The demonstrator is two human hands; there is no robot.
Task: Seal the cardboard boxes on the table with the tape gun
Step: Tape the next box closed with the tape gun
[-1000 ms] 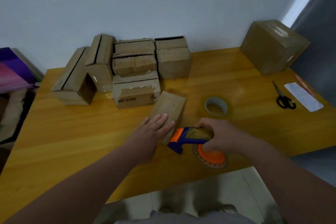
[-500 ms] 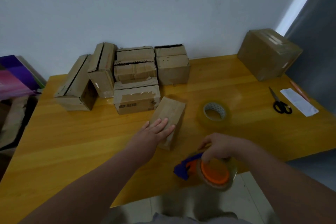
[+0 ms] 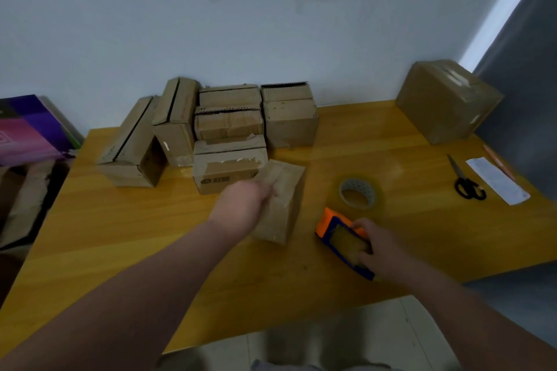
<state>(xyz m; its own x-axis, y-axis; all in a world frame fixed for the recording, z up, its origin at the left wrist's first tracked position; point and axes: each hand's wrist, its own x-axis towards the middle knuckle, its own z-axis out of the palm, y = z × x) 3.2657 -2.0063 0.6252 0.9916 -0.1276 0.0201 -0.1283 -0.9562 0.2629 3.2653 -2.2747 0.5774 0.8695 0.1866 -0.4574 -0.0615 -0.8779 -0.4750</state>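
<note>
A person stands at a wooden table [image 3: 120, 235], mid-way through a sealing job. The left hand [image 3: 244, 205] lies on the small box [image 3: 283, 205] at the centre, fingers bent over its upper left side in what looks like a grip, though blur softens the outline. This probably steadies or turns the box for taping. The right hand [image 3: 384, 250] wraps thumb and fingers round the tape gun [image 3: 340, 238], which is low over the table just right of the box, orange nose pointing away — apparently being brought round for a pass. A spare tape roll [image 3: 358, 193] lies just beyond the gun. More boxes [image 3: 229, 129] are stacked against the wall, several with visibly open seams, so much of the task likely remains. A larger box [image 3: 449, 102] sits apart at the far right, near scissors [image 3: 467, 182].
</note>
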